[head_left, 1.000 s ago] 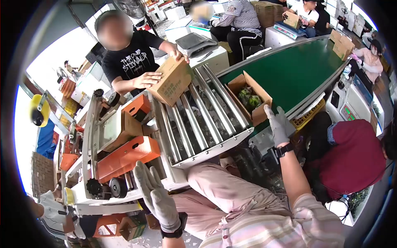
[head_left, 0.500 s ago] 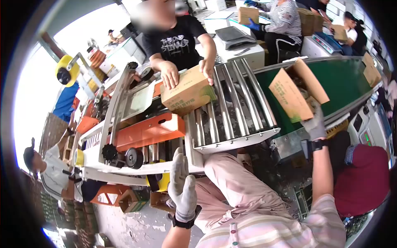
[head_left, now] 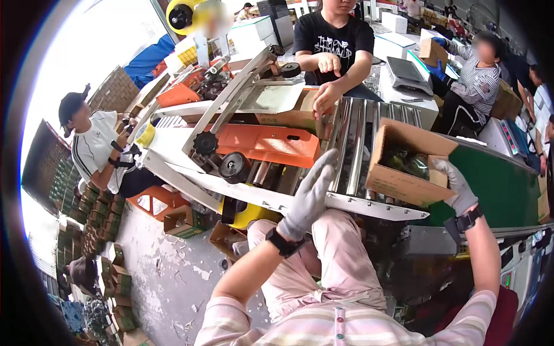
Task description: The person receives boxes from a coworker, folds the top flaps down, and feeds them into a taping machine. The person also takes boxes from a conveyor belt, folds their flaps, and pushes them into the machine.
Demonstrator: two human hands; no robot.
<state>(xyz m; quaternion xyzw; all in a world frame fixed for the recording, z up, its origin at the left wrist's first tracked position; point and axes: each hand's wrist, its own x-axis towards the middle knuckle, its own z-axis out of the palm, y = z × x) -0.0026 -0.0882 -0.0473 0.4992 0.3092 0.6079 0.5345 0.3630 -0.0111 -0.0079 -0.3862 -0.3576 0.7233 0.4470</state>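
Note:
An open cardboard box (head_left: 404, 185) stands tilted where the metal rollers (head_left: 350, 151) meet the green belt (head_left: 490, 187); dark green items in bags (head_left: 411, 163) show inside it. My right hand (head_left: 459, 184), in a grey glove, holds the box's right side. My left hand (head_left: 310, 199), also gloved, is raised in front of the rollers, fingers extended and touching nothing. Farther left, a closed box (head_left: 288, 117) lies partly inside the machine behind the orange plate (head_left: 268, 143), near the hands of a person in a black T-shirt (head_left: 333, 43).
A person in a white shirt (head_left: 95, 141) stands at the left. Past the belt sits a person in a striped top (head_left: 476, 81) with blue gloves. The machine's white frame (head_left: 196, 173) and black knobs (head_left: 235, 167) lie left of my left hand. Several boxes stand on the floor.
The view has turned. The open box has moved left from the belt to the rollers with my right hand on it. The closed box has gone left into the machine, and the co-worker's hands are off it.

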